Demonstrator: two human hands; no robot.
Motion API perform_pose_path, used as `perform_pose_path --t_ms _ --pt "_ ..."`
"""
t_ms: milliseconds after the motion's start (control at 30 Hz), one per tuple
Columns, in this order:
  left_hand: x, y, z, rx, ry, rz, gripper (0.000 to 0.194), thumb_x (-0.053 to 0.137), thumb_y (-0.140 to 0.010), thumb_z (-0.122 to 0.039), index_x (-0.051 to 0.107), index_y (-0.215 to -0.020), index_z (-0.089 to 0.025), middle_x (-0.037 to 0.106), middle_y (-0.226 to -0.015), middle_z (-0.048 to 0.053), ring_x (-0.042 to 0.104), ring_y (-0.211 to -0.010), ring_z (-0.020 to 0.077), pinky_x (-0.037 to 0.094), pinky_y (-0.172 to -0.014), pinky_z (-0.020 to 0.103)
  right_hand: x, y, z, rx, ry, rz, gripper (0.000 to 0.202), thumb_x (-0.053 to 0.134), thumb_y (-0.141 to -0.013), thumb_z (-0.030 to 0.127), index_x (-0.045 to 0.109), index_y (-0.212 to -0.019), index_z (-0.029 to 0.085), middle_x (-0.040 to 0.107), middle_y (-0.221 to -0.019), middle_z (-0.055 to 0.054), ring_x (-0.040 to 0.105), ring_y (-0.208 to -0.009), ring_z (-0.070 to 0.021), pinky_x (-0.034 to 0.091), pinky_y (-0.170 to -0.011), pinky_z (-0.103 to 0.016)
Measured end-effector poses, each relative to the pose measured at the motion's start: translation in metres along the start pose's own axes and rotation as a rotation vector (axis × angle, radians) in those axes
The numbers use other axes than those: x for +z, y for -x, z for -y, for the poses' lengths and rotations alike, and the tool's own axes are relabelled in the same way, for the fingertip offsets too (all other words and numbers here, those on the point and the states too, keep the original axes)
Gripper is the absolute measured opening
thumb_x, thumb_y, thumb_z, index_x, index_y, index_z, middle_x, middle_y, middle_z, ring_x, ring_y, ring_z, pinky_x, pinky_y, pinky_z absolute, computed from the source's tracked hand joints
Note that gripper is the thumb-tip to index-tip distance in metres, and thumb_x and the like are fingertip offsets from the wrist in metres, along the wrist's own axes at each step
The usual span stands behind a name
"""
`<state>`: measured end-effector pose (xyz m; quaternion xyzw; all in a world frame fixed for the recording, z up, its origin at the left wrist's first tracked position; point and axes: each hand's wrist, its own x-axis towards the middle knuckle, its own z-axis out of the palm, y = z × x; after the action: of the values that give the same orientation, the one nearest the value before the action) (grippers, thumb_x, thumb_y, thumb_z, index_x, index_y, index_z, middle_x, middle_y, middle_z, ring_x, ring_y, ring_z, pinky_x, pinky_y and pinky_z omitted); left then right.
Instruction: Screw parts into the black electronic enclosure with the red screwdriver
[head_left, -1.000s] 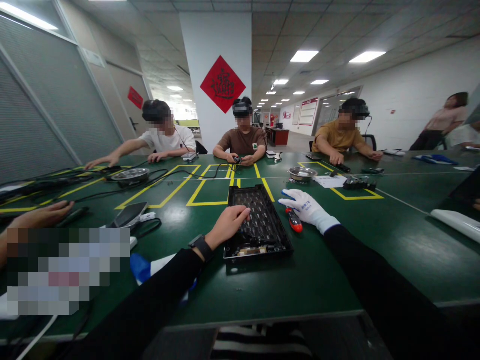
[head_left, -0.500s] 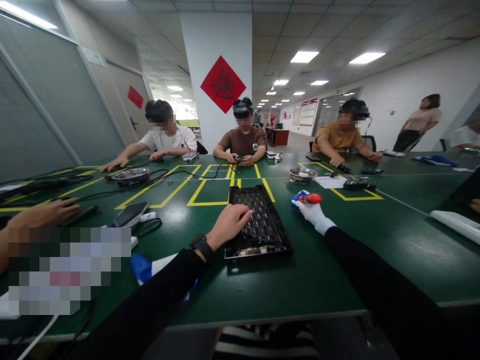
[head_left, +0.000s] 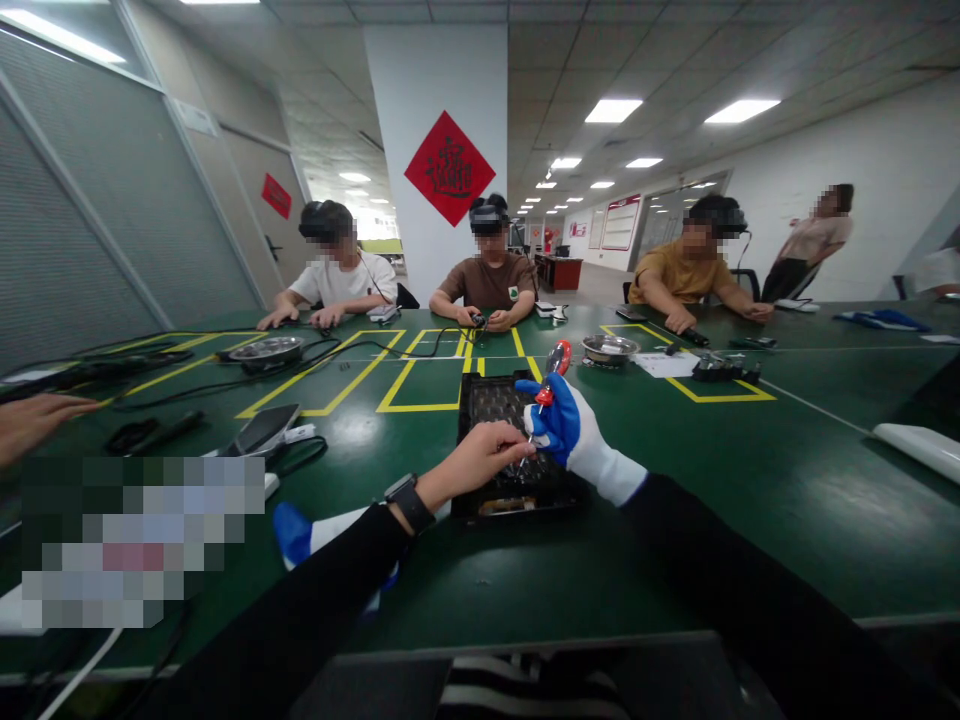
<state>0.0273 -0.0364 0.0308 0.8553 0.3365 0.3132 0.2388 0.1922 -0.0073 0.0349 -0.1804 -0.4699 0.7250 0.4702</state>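
Observation:
In my gloved right hand (head_left: 559,420), blue and white, is a screwdriver (head_left: 559,358) with a red and clear handle. Its handle leans up and away, and the thin metal shaft points down to the left. My bare left hand (head_left: 487,455), a dark watch on its wrist, has fingers pinched together at the shaft's lower end; what lies between them is too small to make out. Below both hands sits a black rectangular casing (head_left: 487,392) with a bumpy inside, flat on the green table. My hands cover much of its middle.
A blue and white glove (head_left: 326,535) lies under my left forearm. Left of it are a dark device (head_left: 266,430), cables and a power strip. Metal bowls (head_left: 609,347) stand farther back. Three people sit across the table; another person's hand (head_left: 45,420) shows at left.
My right hand has brought the screwdriver leftward from beside the casing to above it, turning it tip down. My left hand has moved slightly right, its fingers now meeting the tip.

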Motion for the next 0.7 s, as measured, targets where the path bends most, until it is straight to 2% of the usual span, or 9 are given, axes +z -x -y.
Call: perform_pose_path --t_ms 167,300,367,533,700 --pt "0.003 0.0 0.009 -0.069 0.121 0.083 0.037 0.049 -0.083 -0.043 0.069 -0.086 -0.013 0.062 -0.067 0.003 0.053 -0.064 0.0128 0.04 -0.06 0.022 0.006 0.004 -0.003 -0.064 0.059 -0.093 0.04 0.046 -0.085 0.048 0.047 -0.112 0.019 0.056 -0.052 0.004 0.046 -0.037 -0.0074 0.032 -0.033 -0.015" --pt "0.004 0.0 0.013 -0.079 0.154 0.092 0.034 0.052 -0.081 -0.042 0.068 -0.08 -0.013 0.062 -0.066 0.002 0.054 -0.061 0.0119 0.041 -0.059 0.022 0.014 0.01 -0.001 -0.124 0.137 -0.201 0.035 0.057 -0.08 0.041 0.05 -0.108 0.021 0.06 -0.058 0.003 0.048 -0.039 -0.0057 0.034 -0.035 -0.013" --pt "0.005 0.0 0.014 -0.077 0.169 0.1 0.032 0.054 -0.08 -0.041 0.068 -0.077 -0.013 0.062 -0.064 0.002 0.054 -0.061 0.0115 0.041 -0.059 0.022 0.013 0.012 0.001 -0.104 0.109 -0.185 0.035 0.055 -0.081 0.04 0.05 -0.109 0.02 0.062 -0.06 0.002 0.05 -0.041 -0.0065 0.038 -0.037 -0.014" --pt "0.005 0.0 0.014 -0.093 0.224 0.124 0.032 0.055 -0.079 -0.042 0.067 -0.074 -0.012 0.063 -0.064 0.002 0.055 -0.061 0.0118 0.042 -0.06 0.022 0.002 0.01 0.007 0.098 -0.039 -0.044 0.042 0.038 -0.09 0.045 0.054 -0.11 0.012 0.064 -0.066 -0.004 0.057 -0.049 -0.0102 0.047 -0.044 -0.02" --pt "0.005 0.0 0.014 -0.096 0.2 0.147 0.031 0.053 -0.081 -0.04 0.067 -0.078 -0.013 0.063 -0.067 0.003 0.055 -0.064 0.0125 0.042 -0.063 0.022 -0.003 0.01 0.002 -0.017 0.03 -0.087 0.025 0.053 -0.084 0.033 0.056 -0.102 0.016 0.066 -0.074 -0.003 0.058 -0.051 -0.0087 0.047 -0.044 -0.018"
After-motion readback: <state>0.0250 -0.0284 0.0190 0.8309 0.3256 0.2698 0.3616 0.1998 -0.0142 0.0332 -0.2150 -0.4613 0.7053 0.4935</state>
